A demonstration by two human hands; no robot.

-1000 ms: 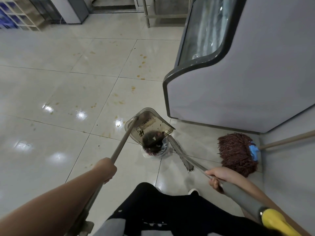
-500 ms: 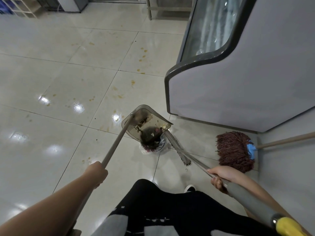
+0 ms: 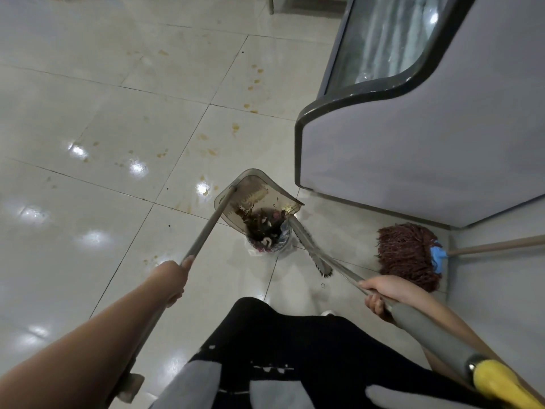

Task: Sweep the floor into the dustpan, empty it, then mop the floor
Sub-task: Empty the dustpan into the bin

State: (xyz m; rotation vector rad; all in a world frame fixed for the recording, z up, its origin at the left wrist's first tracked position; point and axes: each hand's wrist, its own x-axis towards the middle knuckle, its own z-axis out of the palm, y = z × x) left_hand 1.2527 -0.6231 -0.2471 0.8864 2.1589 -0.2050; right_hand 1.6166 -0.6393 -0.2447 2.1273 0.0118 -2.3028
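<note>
Your left hand [image 3: 171, 280] is wrapped around the slim grey metal handle of the dustpan [image 3: 256, 199], a smoky translucent plastic scoop with a toothed comb edge, tipped up at centre frame over a small bin [image 3: 269, 243] lined with a thin clear plastic bag. Dark, crumbly sweepings mixed with pale scraps spill from the pan's mouth into the bag. Your right hand [image 3: 380, 293], fingers curled under, grips the broom [image 3: 312, 249] by its metal shaft just ahead of a padded grey sleeve that ends in a yellow cap near you; the narrow bristled head lies on the floor just right of the bin, its upper end touching the dustpan's lip. Further right, a mop [image 3: 408, 255] with thick, ropey reddish-brown strands, a blue plastic collar and a pale wooden pole rests on the floor against the wall. The floor [image 3: 88, 128] is glossy cream tile, reflecting ceiling lights and spotted with orange-brown stains to the far left of the bin. A grey display cabinet [image 3: 427, 137] with a curved dark frame and slanted glass stands at far right. Your black trousers [image 3: 280, 335] fill the near edge.
</note>
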